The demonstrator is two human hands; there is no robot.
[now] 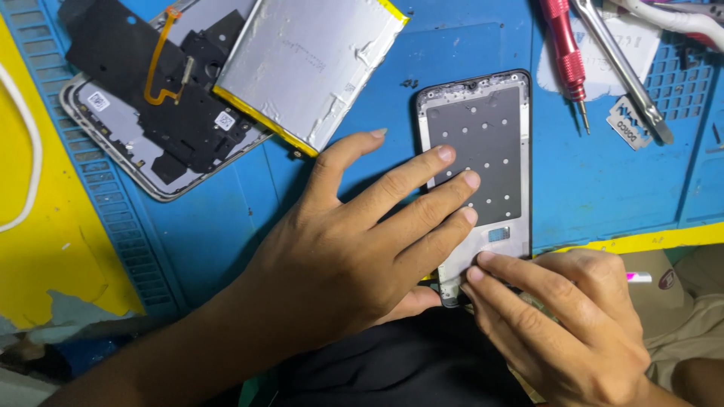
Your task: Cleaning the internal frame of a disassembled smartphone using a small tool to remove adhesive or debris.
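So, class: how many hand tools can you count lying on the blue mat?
2 plainly: a red-handled screwdriver at top right, and metal tweezers just right of it. A white-and-red handled thing in the corner may be a third, mostly cropped.

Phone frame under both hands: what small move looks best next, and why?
Probably pressing down along the bottom edge. The left hand lies flat across the phone frame, its fingers steadying it on the blue mat, while the right hand has its fingertips at the lower end.
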